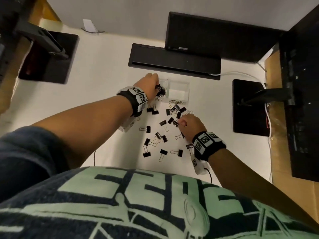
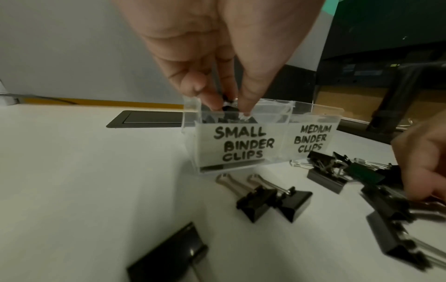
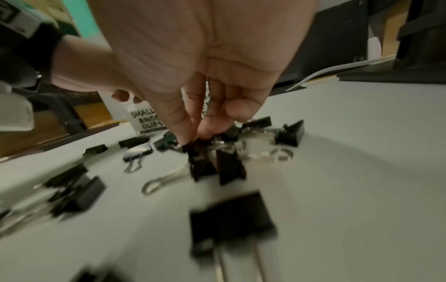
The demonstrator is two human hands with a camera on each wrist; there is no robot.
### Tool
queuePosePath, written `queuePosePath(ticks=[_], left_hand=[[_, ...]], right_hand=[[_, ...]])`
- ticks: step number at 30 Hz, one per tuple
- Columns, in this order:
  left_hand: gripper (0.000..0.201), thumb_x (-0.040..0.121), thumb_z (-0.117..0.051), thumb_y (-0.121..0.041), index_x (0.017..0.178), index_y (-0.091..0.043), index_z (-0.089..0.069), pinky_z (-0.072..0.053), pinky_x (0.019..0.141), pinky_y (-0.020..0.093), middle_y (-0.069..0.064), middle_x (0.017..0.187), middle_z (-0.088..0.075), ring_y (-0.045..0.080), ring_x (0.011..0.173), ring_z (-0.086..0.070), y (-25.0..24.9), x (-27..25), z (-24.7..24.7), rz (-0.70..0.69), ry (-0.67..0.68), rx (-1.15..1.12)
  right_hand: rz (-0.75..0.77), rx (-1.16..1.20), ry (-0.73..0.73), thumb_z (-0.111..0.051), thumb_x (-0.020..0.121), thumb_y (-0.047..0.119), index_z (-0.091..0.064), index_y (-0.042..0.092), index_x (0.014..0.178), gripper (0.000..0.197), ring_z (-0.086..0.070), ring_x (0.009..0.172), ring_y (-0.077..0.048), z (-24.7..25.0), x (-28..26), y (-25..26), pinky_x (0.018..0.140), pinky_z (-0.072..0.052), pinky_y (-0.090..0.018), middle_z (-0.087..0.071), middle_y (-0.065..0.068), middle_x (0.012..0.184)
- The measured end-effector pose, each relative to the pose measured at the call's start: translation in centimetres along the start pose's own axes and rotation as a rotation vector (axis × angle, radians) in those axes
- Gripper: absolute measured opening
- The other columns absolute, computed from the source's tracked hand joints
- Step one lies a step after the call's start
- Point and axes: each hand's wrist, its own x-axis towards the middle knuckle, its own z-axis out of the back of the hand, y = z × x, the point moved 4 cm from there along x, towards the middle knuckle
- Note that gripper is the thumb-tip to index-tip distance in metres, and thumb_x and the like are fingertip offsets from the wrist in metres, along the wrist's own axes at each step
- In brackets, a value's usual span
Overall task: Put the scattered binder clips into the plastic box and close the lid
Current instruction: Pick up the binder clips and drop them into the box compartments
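A clear plastic box [image 1: 174,83] with two compartments stands open on the white desk; its labels read SMALL BINDER CLIPS [image 2: 241,147] and MEDIUM BINDER CLIPS [image 2: 311,141]. My left hand [image 1: 151,85] reaches into the small compartment, its fingertips [image 2: 246,106] pinching a black binder clip [image 2: 228,105] over several clips inside. My right hand [image 1: 188,123] is down among the scattered clips [image 1: 160,140], thumb and fingers [image 3: 179,124] pinching a black clip [image 3: 200,160]. The medium compartment looks empty.
A black cable tray [image 1: 172,61] lies just behind the box, with a monitor [image 1: 215,35] beyond it. Black monitor stand bases sit at the left [image 1: 50,56] and right [image 1: 248,106]. A white cable [image 1: 238,73] runs along the right side.
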Motion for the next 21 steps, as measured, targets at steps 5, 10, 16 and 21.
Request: queuePosePath(ticks=[5, 10, 16, 21], left_hand=[[0.024, 0.087, -0.058, -0.020, 0.108, -0.012, -0.048, -0.044, 0.066, 0.032, 0.009, 0.119, -0.042, 0.021, 0.083, -0.050, -1.1, -2.1, -0.5, -0.057, -0.144, -0.012], [0.016, 0.088, -0.055, -0.012, 0.104, -0.012, -0.054, -0.047, 0.071, 0.028, 0.006, 0.112, -0.049, 0.020, 0.096, -0.052, -3.3, -5.1, -5.1, -0.296, 0.017, 0.049], [0.034, 0.085, -0.057, -0.004, 0.117, -0.013, -0.057, -0.052, 0.084, 0.041, 0.009, 0.117, -0.051, 0.027, 0.108, -0.051, -2.1, -4.6, -7.8, -0.200, 0.120, 0.044], [0.017, 0.086, -0.056, -0.011, 0.103, -0.012, -0.061, -0.049, 0.083, 0.038, 0.007, 0.110, -0.056, 0.025, 0.105, -0.051, -0.8, -4.7, -7.9, -0.133, 0.137, 0.060]], right_hand=[[0.053, 0.008, 0.000, -0.053, 0.085, 0.010, -0.068, 0.013, 0.083, 0.015, -0.060, 0.084, -0.018, -0.3, -0.5, -0.8, 0.080, -0.054, -0.037, -0.061, 0.000, 0.090], [0.011, 0.086, -0.105, -0.055, 0.083, 0.006, -0.068, 0.016, 0.092, 0.019, -0.057, 0.081, -0.017, 1.4, 0.5, -1.3, 0.080, -0.052, -0.033, -0.054, 0.004, 0.086], [0.025, -0.015, -0.098, -0.058, 0.086, 0.013, -0.059, 0.024, 0.114, 0.030, -0.052, 0.075, -0.015, 1.4, 1.3, -1.0, 0.072, -0.050, -0.032, -0.050, 0.000, 0.089], [0.012, -0.048, -0.047, -0.060, 0.084, 0.018, -0.059, 0.022, 0.087, 0.004, -0.051, 0.075, -0.015, 0.6, 1.2, -1.6, 0.072, -0.050, -0.032, -0.049, 0.003, 0.086]])
